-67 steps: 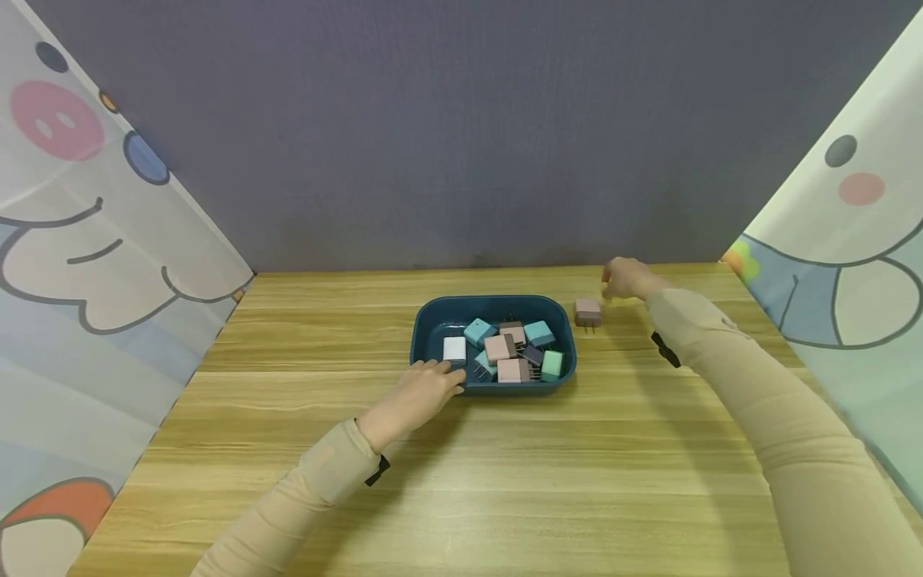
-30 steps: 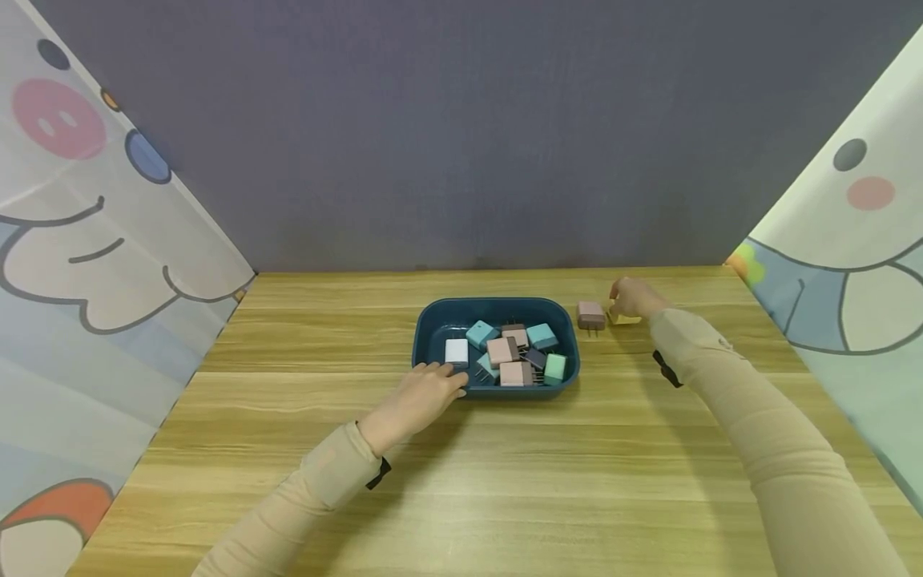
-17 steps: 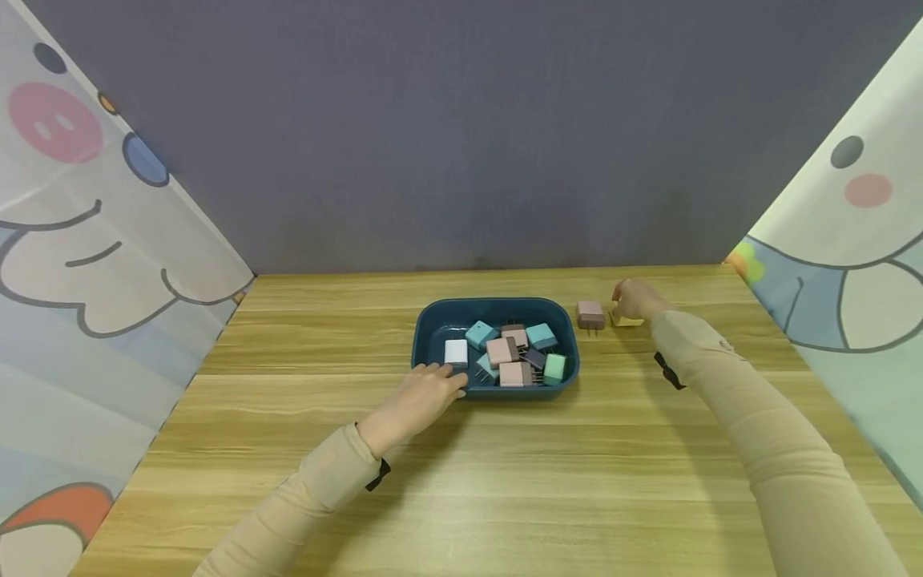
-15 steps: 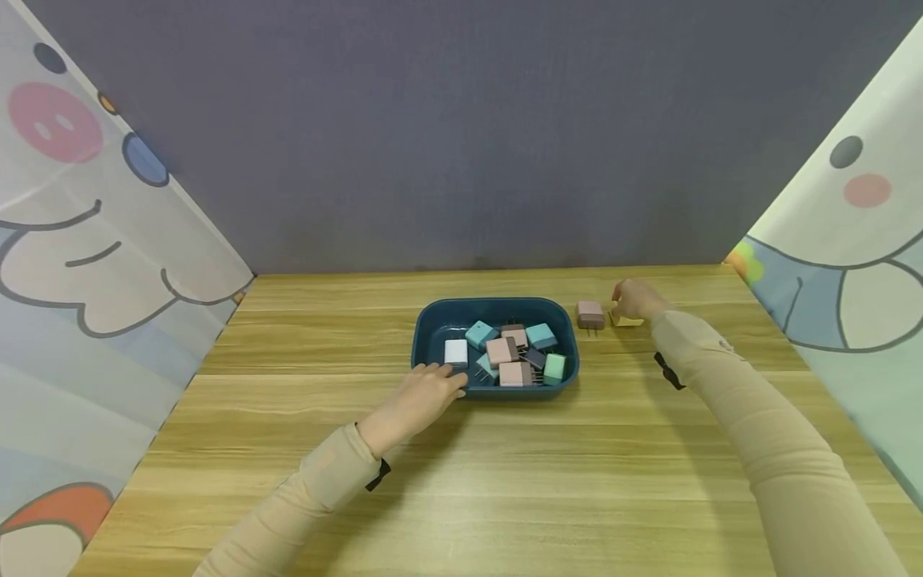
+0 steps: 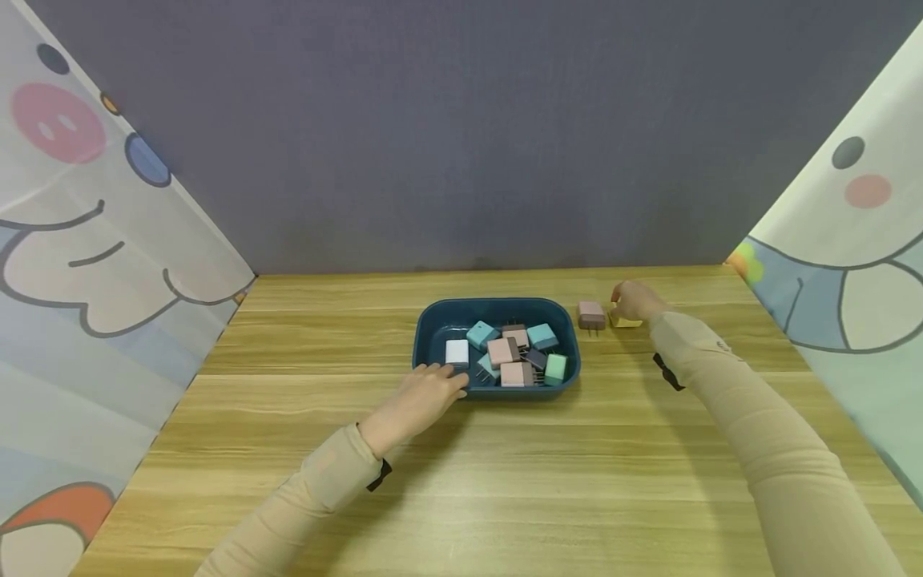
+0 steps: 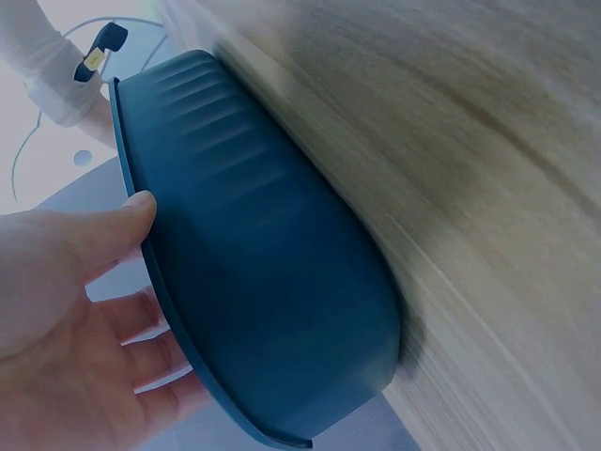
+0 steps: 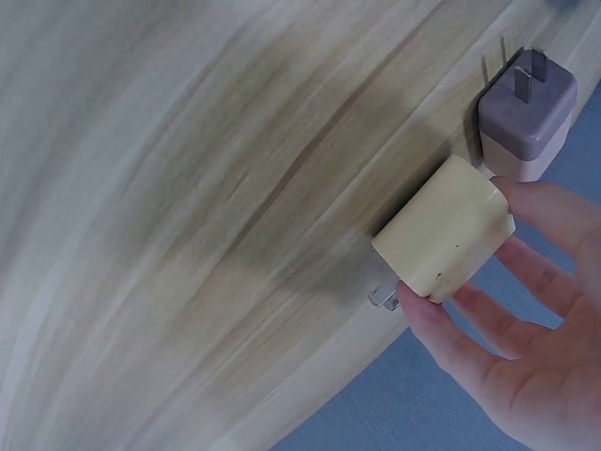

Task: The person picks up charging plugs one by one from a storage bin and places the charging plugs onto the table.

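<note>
My left hand (image 5: 421, 401) holds the near-left rim of a dark blue plastic bin (image 5: 497, 394). In the left wrist view its thumb (image 6: 131, 218) lies on the outer wall, the other fingers over the rim. Several charger plugs lie in the bin, among them a white charger (image 5: 457, 353) and a green charger (image 5: 555, 369). To the right of the bin, my right hand (image 5: 638, 302) pinches a yellow charger (image 7: 446, 225) down at the table, metal prongs showing at one end. Beside it stands a pink charger (image 7: 528, 122) with a mauve pronged end.
The wooden table (image 5: 476, 497) meets a grey upright panel (image 5: 461, 144) at the back. Cartoon-printed curtains flank it, a left curtain (image 5: 58, 320) and a right curtain (image 5: 865, 264). Pink and blue chargers, such as a blue charger (image 5: 542, 336), crowd the bin's right side.
Since the oldest frame my right hand has come down and slightly right with the yellow charger, beside the pink one. During the last second it is almost still. My left hand stays on the bin.
</note>
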`<state>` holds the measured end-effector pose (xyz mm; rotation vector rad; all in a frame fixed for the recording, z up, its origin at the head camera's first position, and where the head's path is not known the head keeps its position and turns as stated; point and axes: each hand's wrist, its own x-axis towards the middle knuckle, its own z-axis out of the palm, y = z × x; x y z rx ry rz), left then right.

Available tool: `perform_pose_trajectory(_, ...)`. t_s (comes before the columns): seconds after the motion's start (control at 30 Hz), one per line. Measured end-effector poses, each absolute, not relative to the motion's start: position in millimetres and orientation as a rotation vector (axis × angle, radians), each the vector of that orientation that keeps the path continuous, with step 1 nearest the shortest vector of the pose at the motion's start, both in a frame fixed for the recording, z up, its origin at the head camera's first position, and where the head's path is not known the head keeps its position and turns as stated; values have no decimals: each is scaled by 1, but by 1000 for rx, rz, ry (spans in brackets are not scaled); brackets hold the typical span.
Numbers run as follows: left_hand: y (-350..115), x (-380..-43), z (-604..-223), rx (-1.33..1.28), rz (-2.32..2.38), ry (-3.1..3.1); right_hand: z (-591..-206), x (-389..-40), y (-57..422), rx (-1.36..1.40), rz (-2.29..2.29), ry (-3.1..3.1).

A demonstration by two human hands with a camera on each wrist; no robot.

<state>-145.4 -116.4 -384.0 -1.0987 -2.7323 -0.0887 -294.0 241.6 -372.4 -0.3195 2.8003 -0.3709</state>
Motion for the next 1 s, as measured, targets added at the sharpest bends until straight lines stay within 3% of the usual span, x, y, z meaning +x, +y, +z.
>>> perform_pose_trajectory(1.0, -115, -145, -384, -1098, -56, -2714, -367, -293, 245, -348, -305, 2836)
